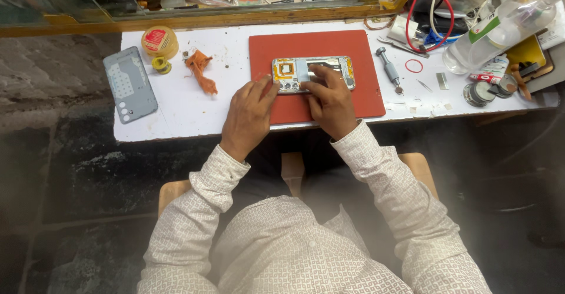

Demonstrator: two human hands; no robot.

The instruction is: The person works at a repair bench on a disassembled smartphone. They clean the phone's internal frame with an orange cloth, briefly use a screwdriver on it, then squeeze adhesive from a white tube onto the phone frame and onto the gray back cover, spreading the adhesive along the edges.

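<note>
An opened phone [292, 70] with its back removed lies on a red mat [353, 50] in the middle of the white table [176, 108]. Its inner frame, orange flex parts and camera modules show. My left hand [247, 117] rests at the phone's near left corner, fingers touching its edge. My right hand [332, 100] lies over the phone's middle, fingertips pressing on the inside. Neither hand shows a tool.
The grey phone back cover [130, 84] lies at the table's left end. A round red-topped tin [159, 40], a small solder roll [160, 65] and an orange rag [200, 70] sit beside it. A screwdriver [388, 67], tweezers, a clear bottle [500, 29] and cables crowd the right.
</note>
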